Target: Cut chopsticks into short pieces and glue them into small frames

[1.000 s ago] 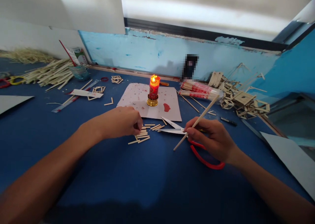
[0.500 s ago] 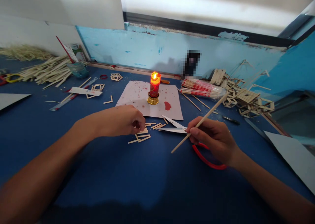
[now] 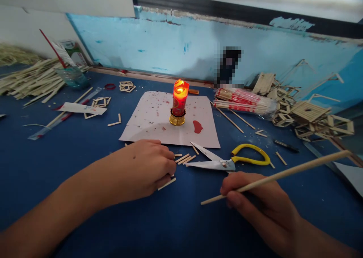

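My right hand (image 3: 263,209) pinches a long thin chopstick (image 3: 295,170) between thumb and fingers; its narrow tip points left over the table. My left hand (image 3: 144,167) is curled, palm down, over a group of short cut stick pieces (image 3: 185,159). Its fingertips are hidden, so I cannot make out what they hold. One short piece shows just below its fingers. Between the hands lie open scissors (image 3: 224,164) with yellow and red handles, the red one hidden behind my right hand. Beyond them a lit red candle (image 3: 180,99) stands in a gold holder on a wax-spotted paper sheet (image 3: 141,118).
Bagged chopsticks (image 3: 244,101) and a stick-built model (image 3: 309,112) occupy the back right, near a black marker (image 3: 286,145). At the left are a pile of split sticks (image 3: 31,80), a teal cup (image 3: 73,76) and small stick frames (image 3: 127,86). A blue wall closes the back.
The view has shifted closer. My right hand has moved down off the scissors, uncovering the yellow handle, and the chopstick lies flatter. My left hand now covers more of the short pieces.
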### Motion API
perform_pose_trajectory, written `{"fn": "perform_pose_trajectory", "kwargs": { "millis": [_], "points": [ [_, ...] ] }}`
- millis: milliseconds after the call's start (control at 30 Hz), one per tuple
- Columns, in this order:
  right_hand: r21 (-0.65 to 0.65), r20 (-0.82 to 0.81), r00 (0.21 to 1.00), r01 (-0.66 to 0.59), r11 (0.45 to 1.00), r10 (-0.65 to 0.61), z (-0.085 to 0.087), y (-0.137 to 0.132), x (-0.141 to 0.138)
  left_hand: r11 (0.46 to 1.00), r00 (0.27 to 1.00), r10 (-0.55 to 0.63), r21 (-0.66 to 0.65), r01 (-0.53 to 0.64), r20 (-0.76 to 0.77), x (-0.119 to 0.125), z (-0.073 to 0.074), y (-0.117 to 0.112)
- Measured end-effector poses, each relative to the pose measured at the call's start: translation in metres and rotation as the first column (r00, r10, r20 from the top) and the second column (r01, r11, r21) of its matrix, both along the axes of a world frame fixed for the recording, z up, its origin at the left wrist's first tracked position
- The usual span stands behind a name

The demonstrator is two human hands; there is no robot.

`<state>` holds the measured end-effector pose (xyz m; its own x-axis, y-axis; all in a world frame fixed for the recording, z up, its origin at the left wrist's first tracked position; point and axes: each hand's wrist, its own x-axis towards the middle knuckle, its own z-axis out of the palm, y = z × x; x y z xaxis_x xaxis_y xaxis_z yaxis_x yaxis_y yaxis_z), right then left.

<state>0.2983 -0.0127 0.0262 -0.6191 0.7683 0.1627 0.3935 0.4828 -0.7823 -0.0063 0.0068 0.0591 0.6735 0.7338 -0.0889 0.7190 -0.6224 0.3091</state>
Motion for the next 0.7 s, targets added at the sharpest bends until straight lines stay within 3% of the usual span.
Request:
{"fn": "perform_pose_trajectory", "kwargs": {
  "millis": [133, 267, 333, 400, 467, 567, 633, 700],
  "points": [
    [-0.070, 0.039, 0.998, 0.042, 0.997, -0.040, -0.003, 0.000, 0.003, 0.996, 0.997, -0.030, -0.089, 0.024, -0.074, 0.006, -0.006, 0.002],
    [-0.051, -0.070, 0.996, 0.052, 0.997, -0.055, -0.005, -0.001, 0.004, 0.995, 0.997, -0.026, -0.096, 0.019, -0.072, 0.009, -0.005, 0.005],
    [-0.078, -0.141, 0.986, 0.078, 0.994, -0.088, -0.003, -0.001, 0.002, 0.998, 1.000, -0.001, -0.070, -0.001, -0.019, 0.009, -0.001, 0.004],
    [-0.154, -0.191, 0.975, 0.084, 0.985, -0.113, 0.000, 0.000, 0.000, 0.994, 0.989, 0.074, -0.088, -0.063, 0.127, 0.011, 0.004, 0.002],
    [-0.250, -0.230, 0.963, 0.083, 0.965, -0.143, 0.004, 0.002, -0.002, 0.971, 0.924, 0.209, -0.182, -0.157, 0.319, 0.013, 0.009, 0.000],
    [-0.367, -0.317, 0.926, 0.080, 0.927, -0.205, 0.005, 0.004, -0.003, 0.891, 0.740, 0.426, -0.384, -0.244, 0.520, 0.019, 0.012, -0.001],
    [-0.397, -0.371, 0.903, 0.059, 0.916, -0.219, 0.004, 0.005, -0.002, 0.823, 0.613, 0.534, -0.524, -0.219, 0.583, 0.023, 0.010, -0.001],
    [-0.395, -0.411, 0.889, 0.027, 0.918, -0.203, 0.001, 0.005, 0.000, 0.744, 0.516, 0.613, -0.656, -0.122, 0.599, 0.028, 0.007, 0.000]
  ]
}}
